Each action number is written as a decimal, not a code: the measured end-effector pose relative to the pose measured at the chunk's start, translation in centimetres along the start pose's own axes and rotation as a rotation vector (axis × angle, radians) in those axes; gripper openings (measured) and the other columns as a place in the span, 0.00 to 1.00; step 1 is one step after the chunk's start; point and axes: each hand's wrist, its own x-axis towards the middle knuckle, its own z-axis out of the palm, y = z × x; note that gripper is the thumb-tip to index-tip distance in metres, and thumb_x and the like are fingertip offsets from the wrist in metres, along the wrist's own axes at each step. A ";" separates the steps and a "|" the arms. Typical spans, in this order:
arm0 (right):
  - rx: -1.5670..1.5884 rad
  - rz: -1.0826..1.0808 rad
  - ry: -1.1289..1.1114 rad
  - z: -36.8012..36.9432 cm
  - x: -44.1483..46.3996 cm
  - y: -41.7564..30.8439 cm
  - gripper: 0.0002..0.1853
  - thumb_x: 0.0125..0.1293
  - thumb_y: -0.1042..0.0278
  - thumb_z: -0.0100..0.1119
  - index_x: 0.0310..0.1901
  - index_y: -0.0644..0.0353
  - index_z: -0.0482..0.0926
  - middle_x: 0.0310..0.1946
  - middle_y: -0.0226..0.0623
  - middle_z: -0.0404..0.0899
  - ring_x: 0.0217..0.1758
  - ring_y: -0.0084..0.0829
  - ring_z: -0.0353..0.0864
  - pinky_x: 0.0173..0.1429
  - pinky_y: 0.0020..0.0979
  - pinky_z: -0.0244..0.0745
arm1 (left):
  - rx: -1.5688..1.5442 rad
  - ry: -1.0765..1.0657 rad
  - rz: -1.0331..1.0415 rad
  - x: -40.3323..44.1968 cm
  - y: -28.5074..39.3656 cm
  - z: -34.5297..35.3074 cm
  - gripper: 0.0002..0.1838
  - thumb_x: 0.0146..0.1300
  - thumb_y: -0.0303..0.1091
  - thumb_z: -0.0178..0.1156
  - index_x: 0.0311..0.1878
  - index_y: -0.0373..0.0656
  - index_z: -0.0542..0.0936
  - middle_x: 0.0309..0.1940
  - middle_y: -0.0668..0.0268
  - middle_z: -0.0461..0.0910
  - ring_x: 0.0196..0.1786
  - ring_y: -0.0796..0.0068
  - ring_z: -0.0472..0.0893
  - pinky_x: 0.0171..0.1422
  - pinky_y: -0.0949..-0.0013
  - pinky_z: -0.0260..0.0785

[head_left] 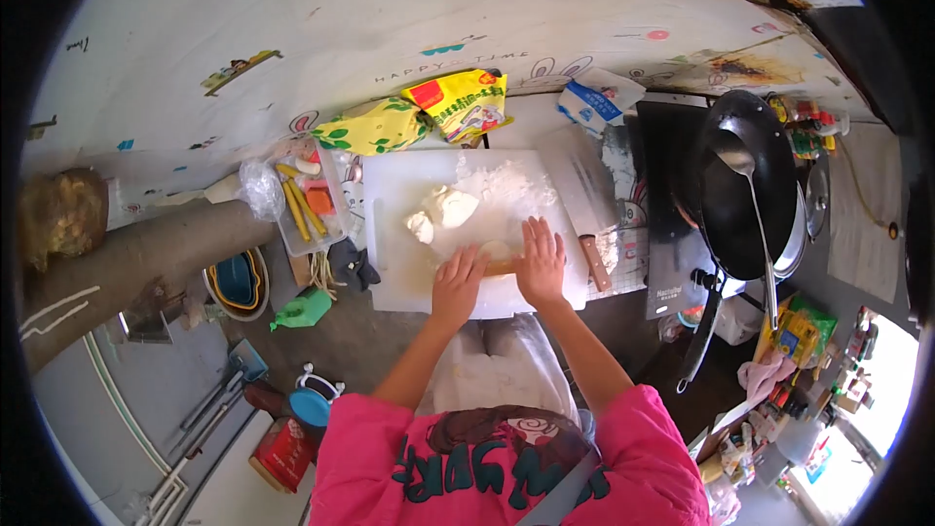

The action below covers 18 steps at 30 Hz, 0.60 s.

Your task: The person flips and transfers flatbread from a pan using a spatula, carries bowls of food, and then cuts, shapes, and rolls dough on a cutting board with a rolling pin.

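Note:
A wooden rolling pin [502,266] lies crosswise near the front of the white cutting board [390,278], and a pale flat round of dough [495,251] shows just behind it. My left hand [460,278] rests flat over the pin's left end, fingers stretched forward. Over the right end lies my right hand [542,261], its fingers straight and slightly spread. Both palms hide the pin's ends. Farther back on the board are a larger dough lump [453,206] and a smaller dough piece [419,227], beside scattered flour [506,187].
Right of the board lies a cleaver [582,190] with a wooden handle. A black wok [745,219] with a ladle [755,185] stands farther right. Yellow bags [458,105] lean on the wall. At left are a plastic bin [326,224] and a green bottle [304,309].

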 end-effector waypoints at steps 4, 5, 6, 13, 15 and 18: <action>-0.113 0.067 -0.085 1.6 -0.2 -0.2 0.34 0.63 0.54 0.50 0.68 0.58 0.56 0.70 0.36 0.53 0.76 0.36 0.43 0.75 0.52 0.32 | -0.020 -0.076 -0.025 1.3 0.4 -1.9 0.30 0.60 0.42 0.54 0.66 0.45 0.66 0.69 0.65 0.60 0.71 0.65 0.58 0.68 0.55 0.55; -0.140 0.066 -0.079 1.8 0.2 -0.1 0.34 0.63 0.53 0.50 0.68 0.57 0.56 0.71 0.35 0.51 0.76 0.35 0.42 0.74 0.56 0.30 | -0.001 -0.087 -0.027 1.7 0.3 -1.8 0.31 0.61 0.44 0.54 0.67 0.45 0.64 0.70 0.65 0.59 0.72 0.65 0.57 0.70 0.55 0.52; -0.142 0.071 -0.077 2.0 0.8 0.1 0.34 0.63 0.53 0.50 0.68 0.56 0.56 0.71 0.35 0.51 0.76 0.35 0.42 0.74 0.56 0.30 | 0.017 -0.097 -0.028 2.2 0.1 -1.6 0.32 0.61 0.45 0.53 0.68 0.45 0.63 0.70 0.66 0.57 0.72 0.66 0.55 0.71 0.54 0.50; -0.172 0.067 -0.022 0.7 5.6 0.1 0.33 0.64 0.51 0.48 0.68 0.56 0.57 0.71 0.34 0.51 0.76 0.35 0.44 0.74 0.56 0.32 | 0.145 -0.017 -0.013 5.4 -1.2 0.0 0.35 0.60 0.48 0.53 0.69 0.45 0.60 0.71 0.67 0.56 0.74 0.68 0.53 0.74 0.50 0.42; -0.180 0.032 -0.033 1.6 3.5 0.3 0.33 0.64 0.50 0.48 0.67 0.56 0.57 0.70 0.35 0.52 0.75 0.36 0.44 0.74 0.55 0.32 | 0.108 -0.067 -0.003 4.0 -0.8 -0.3 0.35 0.59 0.47 0.54 0.69 0.44 0.60 0.71 0.65 0.55 0.74 0.67 0.53 0.73 0.50 0.42; -0.050 -0.043 0.004 2.1 -0.7 0.7 0.31 0.60 0.54 0.53 0.63 0.61 0.63 0.64 0.39 0.62 0.71 0.39 0.54 0.72 0.50 0.43 | -0.026 -0.134 0.053 1.1 -0.3 -0.8 0.37 0.58 0.45 0.56 0.69 0.40 0.60 0.71 0.58 0.55 0.74 0.62 0.53 0.73 0.52 0.44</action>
